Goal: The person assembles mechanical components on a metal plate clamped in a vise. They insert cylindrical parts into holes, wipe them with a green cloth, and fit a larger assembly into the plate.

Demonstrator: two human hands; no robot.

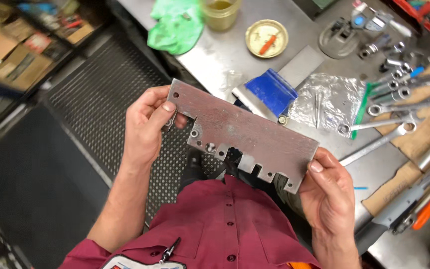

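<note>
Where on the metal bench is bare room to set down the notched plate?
Bare bench lies between green rag, round tin and blue scraper. The right side is crowded with wrenches and cardboard.

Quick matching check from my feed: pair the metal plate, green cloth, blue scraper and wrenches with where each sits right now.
Things:
1. metal plate
2. green cloth
3. blue scraper
4. wrenches

Places:
A. fanned out on the bench at right
B. held between the left hand and right hand
C. at the bench's far edge, beside a jar of yellowish liquid
D. on the bench just beyond the plate's top edge

Pairs: 1-B, 2-C, 3-D, 4-A
</note>
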